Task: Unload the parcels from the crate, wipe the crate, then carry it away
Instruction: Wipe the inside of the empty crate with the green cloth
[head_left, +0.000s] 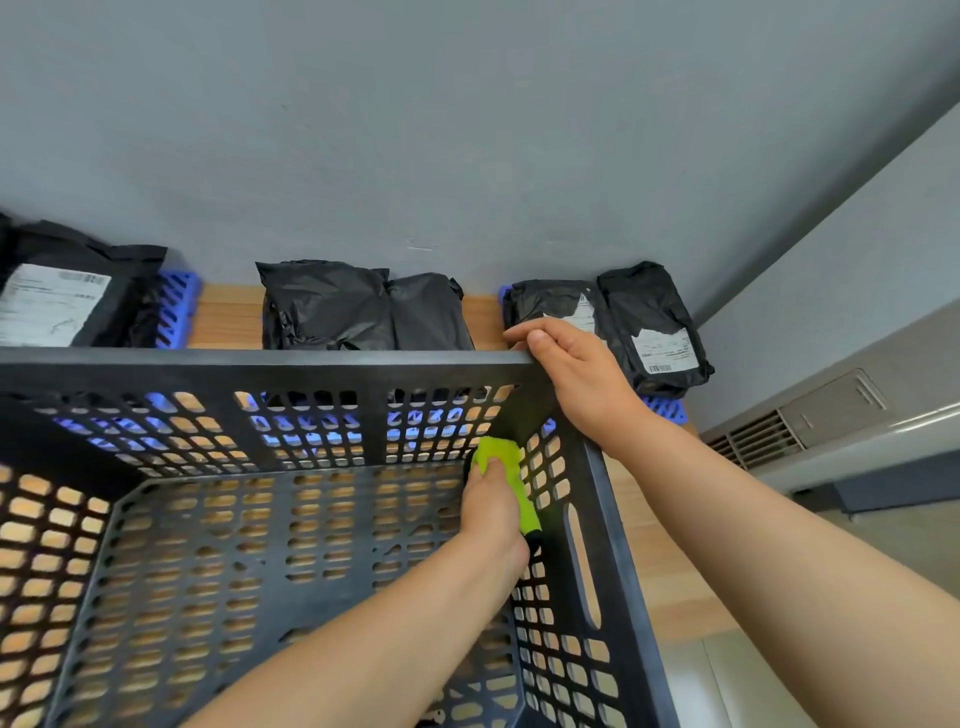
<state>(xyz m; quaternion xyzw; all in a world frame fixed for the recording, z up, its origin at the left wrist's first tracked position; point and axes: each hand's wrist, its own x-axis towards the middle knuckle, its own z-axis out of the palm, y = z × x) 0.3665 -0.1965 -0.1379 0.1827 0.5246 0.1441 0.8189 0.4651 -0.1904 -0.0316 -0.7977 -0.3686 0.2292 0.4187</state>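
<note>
- black perforated crate (260, 358) sits on the wooden counter (228, 317), its far rim near the wall; no parcel shows inside it, floor bare where visible
- left hand (491, 509) reaches in, fingers clenched round a green cloth (501, 454); cloth is pressed into the crate's far right inner corner; judged as the wiping step, unloading looks done
- right hand (576, 374) grasps the rim at the far right corner, fingers curled over the top edge; likely to steady the crate against the rubbing
- black poly parcels along the counter's back edge: labelled parcel (57, 296) at the left, unlabelled pair (358, 306) in the middle, labelled pair (649, 322) at the right; outer ones rest on blue slatted mats (179, 306), out of the crate's way
- carry-away not yet begun
</note>
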